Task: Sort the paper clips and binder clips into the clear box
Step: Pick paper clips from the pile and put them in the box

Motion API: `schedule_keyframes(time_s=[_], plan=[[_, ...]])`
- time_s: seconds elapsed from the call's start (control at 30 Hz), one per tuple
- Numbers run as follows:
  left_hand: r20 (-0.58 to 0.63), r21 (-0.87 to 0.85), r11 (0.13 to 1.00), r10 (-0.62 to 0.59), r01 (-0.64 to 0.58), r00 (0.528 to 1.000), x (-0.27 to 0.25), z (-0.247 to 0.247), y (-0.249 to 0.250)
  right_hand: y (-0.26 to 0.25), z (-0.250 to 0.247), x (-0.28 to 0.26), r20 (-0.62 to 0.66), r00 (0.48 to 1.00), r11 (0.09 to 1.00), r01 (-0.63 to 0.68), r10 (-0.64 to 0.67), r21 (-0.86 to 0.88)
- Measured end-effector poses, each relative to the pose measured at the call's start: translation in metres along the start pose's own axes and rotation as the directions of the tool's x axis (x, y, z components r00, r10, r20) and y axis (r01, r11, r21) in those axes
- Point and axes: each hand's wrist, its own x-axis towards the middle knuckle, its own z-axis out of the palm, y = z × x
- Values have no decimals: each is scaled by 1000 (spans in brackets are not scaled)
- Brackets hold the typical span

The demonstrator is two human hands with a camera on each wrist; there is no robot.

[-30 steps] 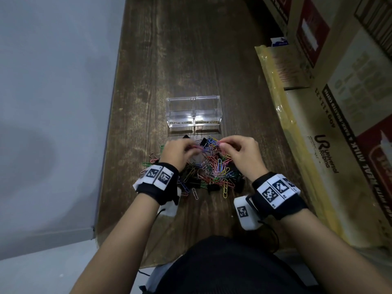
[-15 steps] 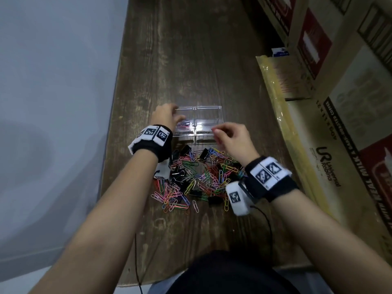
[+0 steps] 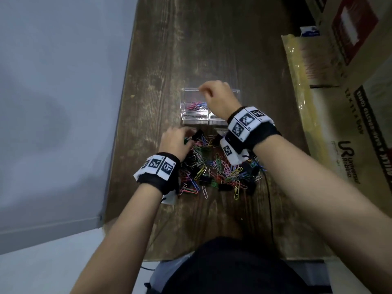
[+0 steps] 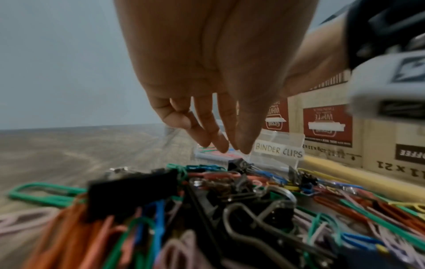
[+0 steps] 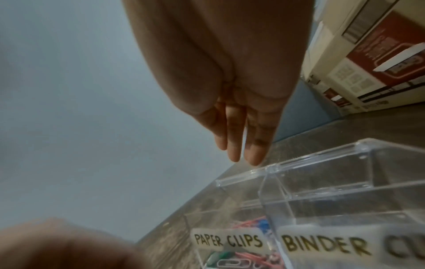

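A heap of coloured paper clips and black binder clips [image 3: 218, 170] lies on the wooden table, just in front of the clear box [image 3: 191, 122]. The box's left compartment, labelled PAPER CLIPS [image 5: 227, 240], holds several coloured paper clips [image 3: 194, 106]. Its right compartment, labelled BINDER CLIPS [image 4: 278, 151], looks empty. My left hand [image 3: 187, 139] reaches down at the heap's far left corner, its fingertips [image 4: 220, 147] hanging just above the clips with nothing in them. My right hand [image 3: 203, 90] hovers over the box's back rim [image 5: 322, 158], fingers [image 5: 253, 156] straight and together, holding nothing I can see.
Stacked cardboard cartons [image 3: 360, 102] and a yellow-wrapped one [image 3: 301, 85] line the table's right side. The table's left edge [image 3: 123, 124] drops off beside a grey wall. A thin black cable [image 3: 269, 204] trails from my right wrist toward the near edge. Bare wood [image 3: 191, 49] stretches beyond the box.
Both hands left the heap for the box. My left hand has since come back down to the heap, and my right hand has moved further on over the box.
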Motion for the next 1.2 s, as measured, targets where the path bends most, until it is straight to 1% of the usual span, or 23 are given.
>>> schedule_keyframes(time_s=[0.03, 0.07, 0.13, 0.17, 0.23, 0.3, 0.4, 0.43, 0.5, 0.53, 0.57, 0.63, 0.67, 0.73, 0.8, 0.83, 0.9, 0.93, 0.97, 1.0, 1.07, 1.13, 1.2], plan=[[6, -8, 1000, 12, -12, 1000, 2, 1, 3, 7, -2, -12, -30, 999, 1000, -17, 18, 19], [11, -19, 999, 38, -38, 999, 6, 0, 7, 16, -3, -25, -25, 999, 999, -43, 44, 28], [59, -26, 993, 118, -117, 991, 14, 1, 13, 28, 1, -55, 58, 995, 997, -81, 81, -2], [95, -9, 988, 156, -155, 983, 18, 2, 15, 32, 5, -66, 96, 992, 996, -79, 83, -47], [156, 40, 979, 191, -200, 969, 25, 4, 18, 41, 16, -80, 120, 992, 984, -29, 51, -176], [174, 56, 978, 187, -199, 967, 27, 5, 19, 48, 27, -83, 152, 987, 963, -15, 58, -268], [165, 42, 980, 188, -197, 968, 25, 4, 20, 55, 36, -81, 199, 975, 944, -26, 96, -329], [159, 37, 980, 188, -196, 969, 23, 4, 18, 54, 37, -81, 184, 980, 941, -14, 81, -338], [101, -5, 985, 175, -175, 979, 19, 0, 14, 52, 32, -83, 99, 994, 952, -2, 34, -307], [56, -40, 989, 143, -141, 988, 16, -4, 11, 52, 26, -86, 30, 999, 963, -26, 35, -267], [6, -79, 993, 92, -91, 996, 13, -8, 6, 55, 19, -87, -49, 997, 972, -75, 66, -224], [-61, -119, 993, -16, 8, 998, 10, -15, -7, 69, 2, -91, -178, 967, 963, -213, 183, -167], [-65, -94, 995, -52, 46, 997, 9, -18, -13, 80, -5, -93, -197, 949, 945, -279, 244, -172], [-32, 2, 997, -73, 73, 997, 10, -19, -24, 100, -14, -97, -157, 921, 895, -386, 358, -224], [-9, 81, 995, -61, 62, 998, 11, -18, -24, 108, -16, -101, -69, 907, 863, -417, 416, -286], [-14, 118, 992, -36, 38, 999, 11, -16, -19, 107, -15, -102, -47, 912, 858, -400, 408, -321], [-23, 183, 981, 68, -62, 997, 10, -12, -4, 99, -12, -101, -63, 944, 872, -324, 325, -366], [5, 210, 969, 129, -128, 992, 11, -9, 4, 92, -8, -100, -70, 959, 888, -281, 275, -363], [63, 232, 955, 173, -183, 983, 12, -5, 12, 85, -4, -99, -63, 969, 907, -244, 237, -344], [136, 253, 943, 187, -216, 973, 14, -2, 18, 79, 2, -97, -36, 974, 922, -223, 223, -317], [265, 284, 931, 154, -230, 952, 18, 5, 25, 68, 13, -95, 41, 973, 935, -205, 226, -289], [337, 295, 922, 147, -252, 930, 18, 9, 28, 61, 22, -93, 95, 975, 930, -158, 200, -332], [383, 279, 911, 184, -303, 905, 10, 10, 30, 55, 27, -96, 161, 976, 919, -71, 144, -388]])
